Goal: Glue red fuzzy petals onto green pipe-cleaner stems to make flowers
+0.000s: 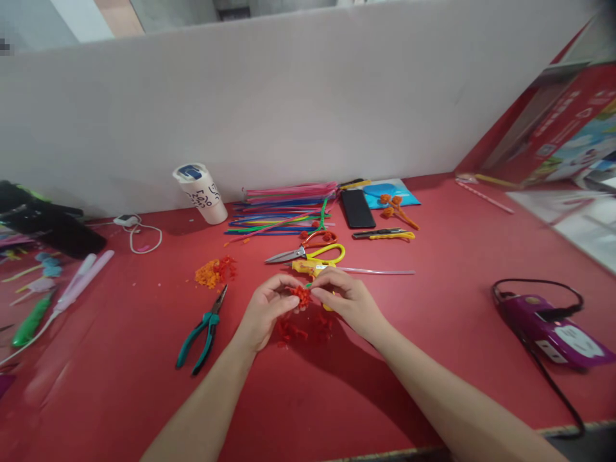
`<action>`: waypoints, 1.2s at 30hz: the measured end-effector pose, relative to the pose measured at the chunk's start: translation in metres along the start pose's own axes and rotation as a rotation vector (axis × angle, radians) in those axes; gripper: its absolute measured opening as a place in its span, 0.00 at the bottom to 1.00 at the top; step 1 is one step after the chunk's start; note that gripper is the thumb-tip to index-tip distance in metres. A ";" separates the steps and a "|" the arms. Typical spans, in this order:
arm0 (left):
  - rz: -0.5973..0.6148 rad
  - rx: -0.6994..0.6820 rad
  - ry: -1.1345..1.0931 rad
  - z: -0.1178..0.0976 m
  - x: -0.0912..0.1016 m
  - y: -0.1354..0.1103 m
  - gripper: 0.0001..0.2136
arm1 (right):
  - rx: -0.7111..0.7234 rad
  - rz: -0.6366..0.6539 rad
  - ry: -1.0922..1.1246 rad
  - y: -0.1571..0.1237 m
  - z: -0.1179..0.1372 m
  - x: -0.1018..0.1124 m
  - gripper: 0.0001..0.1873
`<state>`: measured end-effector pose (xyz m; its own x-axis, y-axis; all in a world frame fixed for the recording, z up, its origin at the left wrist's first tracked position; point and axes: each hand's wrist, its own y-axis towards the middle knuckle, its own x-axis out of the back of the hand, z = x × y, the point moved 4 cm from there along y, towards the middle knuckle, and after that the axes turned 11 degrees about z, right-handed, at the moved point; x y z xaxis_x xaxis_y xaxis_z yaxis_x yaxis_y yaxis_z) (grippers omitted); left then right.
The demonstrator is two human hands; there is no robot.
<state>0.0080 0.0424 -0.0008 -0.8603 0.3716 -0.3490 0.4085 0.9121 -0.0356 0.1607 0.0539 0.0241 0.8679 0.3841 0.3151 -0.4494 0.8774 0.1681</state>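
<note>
My left hand [269, 308] is closed around a small spiky red pipe-cleaner ball [301, 296], holding it between thumb and fingers. The fingers of my right hand [344, 298] pinch at the ball's right edge, where a bit of green shows. Loose red pipe-cleaner pieces [291, 331] lie on the table beneath my hands. Just beyond them are a yellow glue gun [308, 265] with a clear glue stick [380, 271] and yellow-handled scissors [293, 256]. My right hand partly covers the glue gun. Teal-handled pliers [206, 330] rest left of my left hand.
Orange clippings [208, 274] lie beyond the pliers. Pipe cleaners [283, 208], a white tumbler [201, 194], a black phone [357, 209], a utility knife [380, 234] and orange flowers [395, 206] line the back. A hair straightener [81, 282] lies left; a purple power strip [553, 333] right.
</note>
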 end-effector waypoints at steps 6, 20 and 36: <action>0.004 -0.007 -0.031 0.000 0.000 0.001 0.12 | -0.030 0.010 -0.014 -0.001 -0.003 -0.001 0.06; 0.019 0.019 -0.140 0.001 -0.002 0.000 0.13 | -0.037 0.023 0.009 -0.001 -0.003 -0.003 0.06; -0.002 -0.047 -0.122 -0.005 -0.001 0.001 0.09 | 0.033 0.022 0.020 -0.004 0.003 -0.001 0.07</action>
<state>0.0079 0.0436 0.0044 -0.8165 0.3487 -0.4602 0.3897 0.9209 0.0065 0.1605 0.0493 0.0257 0.8614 0.4095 0.3006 -0.4752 0.8588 0.1916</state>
